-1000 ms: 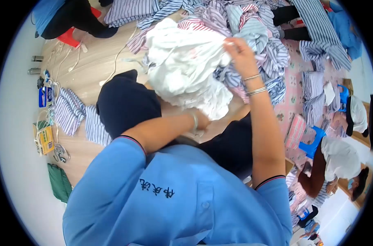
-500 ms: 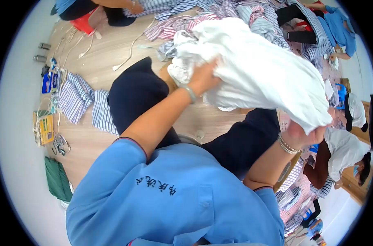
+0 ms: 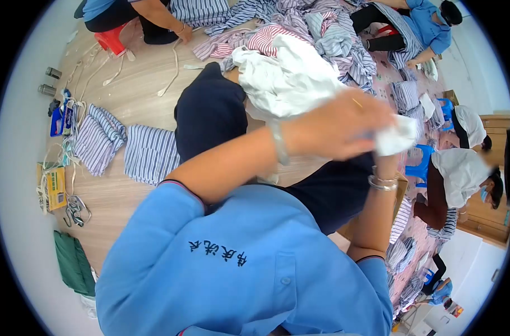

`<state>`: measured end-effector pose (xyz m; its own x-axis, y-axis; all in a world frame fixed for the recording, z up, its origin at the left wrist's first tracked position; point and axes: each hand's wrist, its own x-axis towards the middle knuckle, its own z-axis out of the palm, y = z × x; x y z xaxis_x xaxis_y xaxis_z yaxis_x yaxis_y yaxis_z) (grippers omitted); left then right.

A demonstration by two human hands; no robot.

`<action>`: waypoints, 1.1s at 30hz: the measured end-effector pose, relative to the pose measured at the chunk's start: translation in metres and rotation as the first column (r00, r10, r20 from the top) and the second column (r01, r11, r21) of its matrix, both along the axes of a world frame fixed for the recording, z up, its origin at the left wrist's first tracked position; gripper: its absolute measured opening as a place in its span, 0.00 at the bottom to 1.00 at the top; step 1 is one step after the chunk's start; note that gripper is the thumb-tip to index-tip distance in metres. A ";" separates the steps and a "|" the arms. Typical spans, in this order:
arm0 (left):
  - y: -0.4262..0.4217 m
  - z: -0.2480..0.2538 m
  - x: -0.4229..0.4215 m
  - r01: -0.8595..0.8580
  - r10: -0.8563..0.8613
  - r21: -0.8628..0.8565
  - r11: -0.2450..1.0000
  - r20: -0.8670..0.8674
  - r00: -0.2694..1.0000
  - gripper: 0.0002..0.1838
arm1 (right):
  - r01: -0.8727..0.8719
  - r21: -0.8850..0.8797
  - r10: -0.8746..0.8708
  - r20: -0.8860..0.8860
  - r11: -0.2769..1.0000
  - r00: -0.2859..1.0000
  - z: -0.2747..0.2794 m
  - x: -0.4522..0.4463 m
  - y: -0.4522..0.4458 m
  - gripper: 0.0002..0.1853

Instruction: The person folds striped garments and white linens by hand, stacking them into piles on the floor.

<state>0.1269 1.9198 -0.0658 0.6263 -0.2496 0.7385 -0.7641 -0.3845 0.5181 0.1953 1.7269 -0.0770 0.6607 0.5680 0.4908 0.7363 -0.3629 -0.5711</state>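
Observation:
A crumpled white cloth (image 3: 291, 81) lies over my lap and knee, in front of a heap of striped clothes. My left hand (image 3: 344, 126), slightly blurred, reaches across to the right with its fingers curled at a bunched white end (image 3: 399, 136). Behind that end is my right hand (image 3: 385, 159); it grips the bunch, and its fingers are mostly covered. Whether the bunch joins the larger cloth is hidden by my left hand and forearm.
Folded striped clothes (image 3: 151, 152) lie on the floor to the left. The striped heap (image 3: 322, 33) is ahead. Co-workers sit nearby, one by a red stool (image 3: 110, 40). A blue stool (image 3: 418, 162) stands at right, and a cardboard box (image 3: 398, 193) is beside my right arm.
The white cloth has dropped from its raised, stretched position into a crumpled pile. My left hand has moved right to meet my right hand, which has moved up and slightly left.

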 end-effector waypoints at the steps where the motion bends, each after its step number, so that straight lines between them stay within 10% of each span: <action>1: 0.014 -0.006 0.000 -0.070 0.100 -0.290 0.955 0.088 0.991 0.28 | 0.152 -0.191 -0.026 0.539 0.970 0.842 0.007 0.008 -0.029 0.15; 2: 0.031 -0.030 0.004 -0.228 0.236 -0.231 0.946 0.008 0.972 0.40 | 0.230 0.122 -0.216 -0.117 0.965 0.969 0.033 -0.005 -0.032 0.14; 3: 0.041 -0.051 0.002 -0.345 0.342 -0.015 0.938 -0.114 0.933 0.52 | 0.550 0.545 -0.109 -0.640 0.633 0.761 0.059 -0.018 -0.034 0.12; 4: 0.044 -0.078 0.000 -0.330 0.391 0.216 0.919 -0.386 0.836 0.60 | 0.585 0.641 -0.286 -0.515 0.497 0.808 0.096 -0.038 -0.021 0.13; 6: 0.031 -0.157 0.001 -0.246 0.507 0.474 0.846 -0.570 0.646 0.67 | 0.193 0.842 0.338 -0.397 0.503 0.853 0.146 -0.057 -0.047 0.25; 7: 0.021 -0.169 -0.006 -0.235 0.476 0.430 0.872 -0.632 0.611 0.61 | 0.458 0.783 -0.381 -0.305 0.422 0.873 0.172 -0.082 0.004 0.31; 8: 0.009 -0.191 -0.004 -0.173 0.403 0.390 0.904 -0.646 0.648 0.55 | 0.403 0.797 -0.460 -0.180 0.450 0.870 0.190 -0.081 -0.009 0.32; 9: 0.003 -0.205 0.003 -0.107 0.326 0.351 0.930 -0.656 0.681 0.50 | 0.080 0.691 0.123 -0.239 0.718 0.963 0.203 -0.072 -0.058 0.32; 11: 0.017 -0.188 0.023 0.084 0.179 0.307 0.948 -0.731 0.658 0.42 | 0.117 0.663 0.135 -0.316 0.739 0.939 0.211 -0.056 -0.063 0.31; 12: 0.026 -0.182 0.027 0.270 0.038 0.237 0.933 -0.812 0.582 0.35 | 0.501 0.726 -0.410 -0.323 0.471 0.853 0.201 -0.034 -0.053 0.29; 15: 0.126 -0.196 0.075 0.147 0.284 0.403 0.903 -0.818 0.500 0.21 | 0.707 0.268 -0.587 -0.410 0.654 0.698 0.147 0.089 -0.169 0.22; 17: 0.206 -0.157 0.117 -0.098 0.529 0.572 0.814 -0.662 0.530 0.19 | 0.769 0.080 -0.663 -0.455 0.635 0.595 0.134 0.121 -0.225 0.21; 19: 0.266 -0.078 0.149 -0.427 0.725 0.612 0.666 -0.396 0.564 0.16 | 0.779 0.273 -0.589 -0.528 0.564 0.612 0.134 0.132 -0.276 0.19; 23: 0.288 0.107 0.142 -0.923 0.912 0.056 0.381 0.141 0.385 0.11 | 0.815 0.531 -0.613 -0.571 0.233 0.547 0.192 0.096 -0.247 0.19; 27: 0.252 0.115 0.125 -0.481 0.543 -0.254 0.839 0.462 0.702 0.11 | 0.769 0.608 -0.643 -0.511 0.200 0.571 0.168 0.063 -0.273 0.20; 28: 0.252 0.076 0.127 -0.650 0.668 0.332 0.684 0.076 0.741 0.10 | 0.757 0.626 -0.623 -0.520 0.187 0.584 0.156 0.054 -0.276 0.20; 29: 0.252 0.051 0.127 -0.368 0.843 0.831 0.417 -0.202 0.499 0.10 | 0.747 0.641 -0.603 -0.529 0.178 0.597 0.142 0.044 -0.278 0.20; 31: 0.214 0.015 0.076 -0.135 0.326 0.305 0.943 -0.758 0.566 0.15 | 0.850 0.490 -0.538 -0.672 0.191 0.509 0.093 0.015 -0.338 0.20; 33: 0.195 -0.029 0.024 0.165 -0.239 -0.189 0.968 -0.891 0.387 0.26 | 0.907 0.408 -0.504 -0.765 0.103 0.401 0.055 -0.038 -0.360 0.21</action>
<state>0.1506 2.1150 -0.0950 0.8711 -0.4463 -0.2052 0.1112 -0.2277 0.9674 0.1569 1.3668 -0.0219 0.7182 -0.6952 -0.0292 0.0386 0.0817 -0.9959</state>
